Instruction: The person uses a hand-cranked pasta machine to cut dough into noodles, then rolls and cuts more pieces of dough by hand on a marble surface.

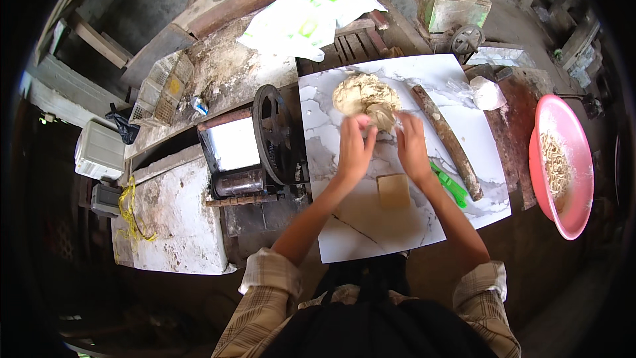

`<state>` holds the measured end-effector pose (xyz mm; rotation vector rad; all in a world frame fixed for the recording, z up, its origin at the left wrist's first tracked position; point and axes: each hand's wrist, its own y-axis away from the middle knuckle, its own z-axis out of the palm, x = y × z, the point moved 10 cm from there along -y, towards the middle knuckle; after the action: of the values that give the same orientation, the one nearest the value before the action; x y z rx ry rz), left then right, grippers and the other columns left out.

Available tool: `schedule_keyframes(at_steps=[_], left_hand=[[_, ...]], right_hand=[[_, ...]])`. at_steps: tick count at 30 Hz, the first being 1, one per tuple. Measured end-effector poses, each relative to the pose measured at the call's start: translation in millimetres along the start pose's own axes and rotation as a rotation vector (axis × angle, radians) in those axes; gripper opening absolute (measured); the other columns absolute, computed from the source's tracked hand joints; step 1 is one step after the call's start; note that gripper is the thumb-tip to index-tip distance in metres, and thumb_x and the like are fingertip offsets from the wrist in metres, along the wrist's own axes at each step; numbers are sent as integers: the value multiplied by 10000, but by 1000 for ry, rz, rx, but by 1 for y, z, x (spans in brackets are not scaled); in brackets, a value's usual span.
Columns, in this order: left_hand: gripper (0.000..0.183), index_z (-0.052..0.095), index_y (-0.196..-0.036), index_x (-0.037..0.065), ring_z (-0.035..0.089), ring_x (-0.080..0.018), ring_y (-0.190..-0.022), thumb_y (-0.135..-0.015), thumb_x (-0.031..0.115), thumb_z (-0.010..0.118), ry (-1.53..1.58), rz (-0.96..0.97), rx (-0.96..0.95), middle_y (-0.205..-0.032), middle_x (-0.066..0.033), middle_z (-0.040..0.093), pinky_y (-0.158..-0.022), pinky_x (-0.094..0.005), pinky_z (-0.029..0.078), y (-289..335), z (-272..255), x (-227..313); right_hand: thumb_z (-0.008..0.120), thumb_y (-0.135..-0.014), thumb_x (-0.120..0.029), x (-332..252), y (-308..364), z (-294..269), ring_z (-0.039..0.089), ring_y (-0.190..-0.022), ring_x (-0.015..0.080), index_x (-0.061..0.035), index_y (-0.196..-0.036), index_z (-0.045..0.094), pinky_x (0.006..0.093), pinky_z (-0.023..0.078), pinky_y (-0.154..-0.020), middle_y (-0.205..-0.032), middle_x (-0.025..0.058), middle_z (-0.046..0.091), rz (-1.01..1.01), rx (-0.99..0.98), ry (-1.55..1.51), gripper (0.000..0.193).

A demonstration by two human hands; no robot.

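A big pale lump of dough [363, 87] rests on the marble-patterned board [358, 229]. In front of it, a smaller piece of dough [381, 117] sits between my hands. My left hand [355, 149] grips its left side with bent fingers. On the other side, my right hand [413, 150] has its thumb and fingers closed at the piece's edge. Some fingertips are slightly blurred. Nearer me lies a flat tan square [394, 191], whose material I cannot tell. A worn wooden rod [447, 140] slants beside my right hand, and a bright green plastic-handled tool [449, 184] lies by my right forearm.
Left of the board stands a hand-cranked roller machine [232, 149] with a large wheel [271, 134]. A pink basin [586, 159] with pale strands is at the right. A white plastic sack [311, 16], a crate [162, 89] and a small plastic bag [487, 93] lie around.
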<state>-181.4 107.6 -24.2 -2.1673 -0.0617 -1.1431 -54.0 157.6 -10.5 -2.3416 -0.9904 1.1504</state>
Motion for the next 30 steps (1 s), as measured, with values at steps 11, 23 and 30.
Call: schedule_keyframes(at_steps=[11,23,30], left_hand=[[627,236,-1397,-50,441,-349,-1169,-845,8,528,-192,195,-467,-1293,-229,429,-995,-406,360,107,41,53],[654,263,-1394,-35,463,-328,-1124,-823,56,570,-222,181,-372,-1242,-199,478,-967,-388,386,96,21,56],[641,287,-1391,-5,486,-327,-1113,-824,61,580,-157,114,-441,-1227,-181,513,-953,-380,394,108,28,53]], right_hand=[[578,-801,-72,-25,106,3,454,-1135,364,53,-1238,468,416,391,-979,-1197,188,477,-72,-308,260,468],[573,-819,-83,-24,101,-8,466,-1103,357,48,-1131,520,425,374,-1005,-1138,179,500,-133,-266,197,342],[583,-817,-84,-26,106,-8,473,-1093,341,40,-1096,534,425,367,-1010,-1118,170,512,-132,-223,166,310]])
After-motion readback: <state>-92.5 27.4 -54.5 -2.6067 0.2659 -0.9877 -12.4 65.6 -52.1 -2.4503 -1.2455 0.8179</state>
